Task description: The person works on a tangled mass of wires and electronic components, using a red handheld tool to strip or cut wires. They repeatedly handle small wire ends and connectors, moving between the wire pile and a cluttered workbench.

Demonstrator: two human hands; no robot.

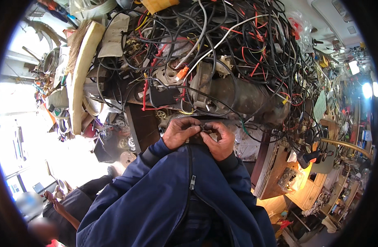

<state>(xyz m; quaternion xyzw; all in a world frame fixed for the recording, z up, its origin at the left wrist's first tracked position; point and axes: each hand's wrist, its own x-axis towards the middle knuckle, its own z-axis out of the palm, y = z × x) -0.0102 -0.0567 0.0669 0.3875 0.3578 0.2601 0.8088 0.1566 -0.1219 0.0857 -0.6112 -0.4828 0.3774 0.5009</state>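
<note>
Close to my jacket front, both hands meet over a small dark part [203,128], too small to name. My left hand [181,131] pinches it from one side with thumb and forefinger. From the other side my right hand [218,139] grips it, its fingers curled and the thumb tip against it. Just beyond my hands lies a large, worn metal cylinder [242,96], like a motor body, with cables running over it. To its left, a black box-shaped piece [163,96] rests among red and black wires.
A thick tangle of black, red and white cables [255,37] covers the bench. At left stands a long pale brush [82,78]. A wooden cabinet [275,168] is on the right, beside a lit lamp. Another person's hand [53,201] shows at lower left.
</note>
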